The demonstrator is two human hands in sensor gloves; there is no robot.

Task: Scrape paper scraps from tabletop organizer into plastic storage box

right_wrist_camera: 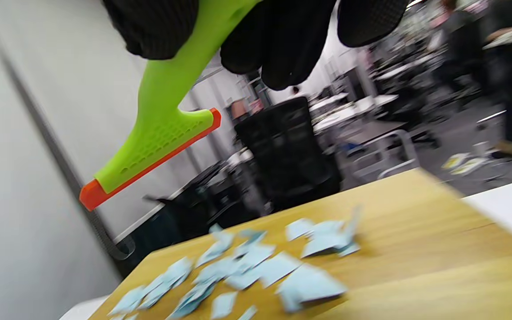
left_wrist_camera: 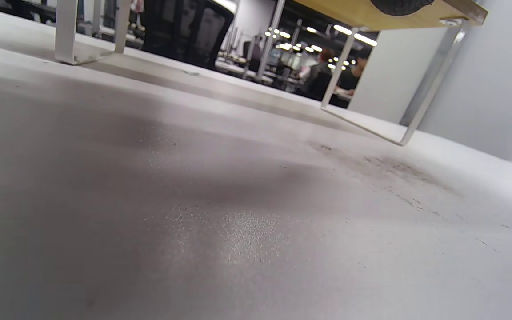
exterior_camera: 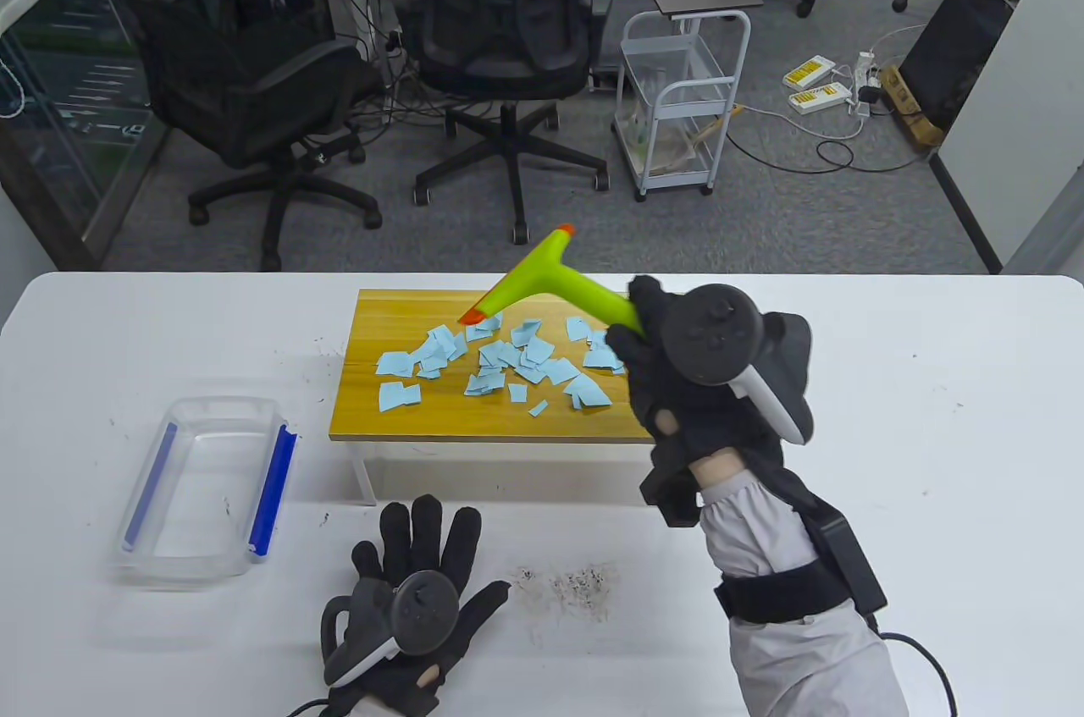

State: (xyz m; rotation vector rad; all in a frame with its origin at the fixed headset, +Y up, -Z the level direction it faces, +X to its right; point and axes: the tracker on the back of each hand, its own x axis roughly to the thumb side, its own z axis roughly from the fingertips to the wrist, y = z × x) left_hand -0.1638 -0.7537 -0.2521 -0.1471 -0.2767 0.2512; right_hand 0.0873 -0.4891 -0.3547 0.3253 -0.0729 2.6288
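A wooden tabletop organizer point(exterior_camera: 373, 404) stands mid-table with several light blue paper scraps point(exterior_camera: 500, 361) spread on it. My right hand point(exterior_camera: 652, 344) grips the handle of a lime-green scraper point(exterior_camera: 542, 277) with an orange blade edge and holds it in the air above the scraps. In the right wrist view the scraper point(right_wrist_camera: 158, 133) hangs above the scraps point(right_wrist_camera: 256, 266) without touching them. A clear plastic storage box point(exterior_camera: 203, 488) with blue side clips sits on the table to the organizer's left. My left hand point(exterior_camera: 415, 573) lies flat and empty on the table, fingers spread.
The white table point(exterior_camera: 931, 455) has dark smudges point(exterior_camera: 576, 586) right of my left hand. The organizer stands on white metal legs point(left_wrist_camera: 416, 106). Office chairs and a white cart stand beyond the far table edge.
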